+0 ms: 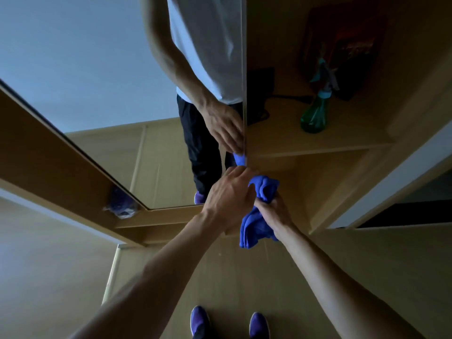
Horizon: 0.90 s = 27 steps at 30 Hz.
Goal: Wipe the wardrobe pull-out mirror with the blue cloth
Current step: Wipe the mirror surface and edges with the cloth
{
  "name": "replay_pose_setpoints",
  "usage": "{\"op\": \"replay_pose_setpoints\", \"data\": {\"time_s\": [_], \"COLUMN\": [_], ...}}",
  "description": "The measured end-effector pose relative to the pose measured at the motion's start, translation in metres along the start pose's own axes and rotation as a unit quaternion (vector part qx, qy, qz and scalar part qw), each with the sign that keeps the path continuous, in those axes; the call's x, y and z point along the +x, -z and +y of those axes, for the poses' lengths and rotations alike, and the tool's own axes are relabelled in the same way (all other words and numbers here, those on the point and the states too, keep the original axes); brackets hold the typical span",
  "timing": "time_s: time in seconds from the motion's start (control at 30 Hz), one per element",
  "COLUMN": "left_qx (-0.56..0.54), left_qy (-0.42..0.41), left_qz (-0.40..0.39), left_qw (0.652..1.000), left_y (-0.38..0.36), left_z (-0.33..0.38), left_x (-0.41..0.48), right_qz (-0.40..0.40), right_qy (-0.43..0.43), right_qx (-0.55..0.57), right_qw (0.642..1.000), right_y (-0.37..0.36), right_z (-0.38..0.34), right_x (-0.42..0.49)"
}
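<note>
Fingers (265,207) of right hand (278,214) around blue cloth (264,187), at mirror (122,118) edge

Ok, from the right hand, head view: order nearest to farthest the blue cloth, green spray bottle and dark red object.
1. Blue cloth, gripped in the right hand.
2. Green spray bottle, on the shelf beyond.
3. Dark red object, behind the bottle.

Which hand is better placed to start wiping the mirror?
Right, probably: the right hand grips the blue cloth beside the edge of the mirror. The left hand is at that edge and could steady it.
</note>
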<state>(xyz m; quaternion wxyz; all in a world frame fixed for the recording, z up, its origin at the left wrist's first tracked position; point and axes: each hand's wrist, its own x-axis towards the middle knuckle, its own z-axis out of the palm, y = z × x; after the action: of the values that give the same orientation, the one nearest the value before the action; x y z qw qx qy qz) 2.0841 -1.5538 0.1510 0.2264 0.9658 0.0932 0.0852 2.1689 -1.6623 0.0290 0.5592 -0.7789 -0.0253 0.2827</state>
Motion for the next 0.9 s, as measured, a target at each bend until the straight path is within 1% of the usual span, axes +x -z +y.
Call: {"op": "replay_pose_setpoints", "data": {"time_s": [0.1, 0.17, 0.27, 0.33, 0.4, 0.5, 0.6, 0.73, 0.83, 0.9], "left_qx": [0.116, 0.227, 0.341, 0.409, 0.453, 0.475, 0.490, 0.486, 0.468, 0.470], "left_qy": [-0.102, -0.133, -0.127, -0.116, -0.107, -0.106, -0.105, -0.116, -0.132, -0.141], "left_qz": [0.017, 0.016, 0.005, -0.022, -0.047, -0.071, -0.083, -0.080, -0.078, -0.070], "left_qw": [0.988, 0.965, 0.931, 0.905, 0.884, 0.871, 0.862, 0.863, 0.870, 0.869], "left_y": [0.021, 0.029, 0.032, 0.026, 0.020, 0.018, 0.018, 0.021, 0.019, 0.020], "left_z": [0.013, 0.018, 0.019, 0.015, 0.013, 0.009, 0.004, 0.002, -0.003, -0.006], "left_x": [0.020, 0.033, 0.044, 0.044, 0.043, 0.042, 0.043, 0.043, 0.043, 0.041], "right_qz": [-0.014, -0.022, -0.014, -0.003, 0.008, 0.021, 0.020, 0.049, 0.061, 0.054], "right_qy": [0.003, 0.002, -0.022, -0.046, -0.056, -0.046, -0.011, 0.009, -0.010, -0.036], "right_qx": [0.000, 0.004, 0.000, 0.005, 0.012, 0.025, 0.060, 0.062, 0.030, -0.001], "right_qw": [1.000, 1.000, 1.000, 0.999, 0.998, 0.998, 0.998, 0.997, 0.998, 0.998], "right_y": [0.005, 0.007, 0.009, 0.008, 0.007, 0.002, -0.006, -0.013, -0.017, -0.022], "right_z": [-0.002, 0.001, 0.015, 0.027, 0.033, 0.025, 0.000, -0.009, 0.008, 0.021], "right_x": [0.001, 0.002, 0.004, 0.005, 0.007, 0.013, 0.015, 0.016, 0.024, 0.031]}}
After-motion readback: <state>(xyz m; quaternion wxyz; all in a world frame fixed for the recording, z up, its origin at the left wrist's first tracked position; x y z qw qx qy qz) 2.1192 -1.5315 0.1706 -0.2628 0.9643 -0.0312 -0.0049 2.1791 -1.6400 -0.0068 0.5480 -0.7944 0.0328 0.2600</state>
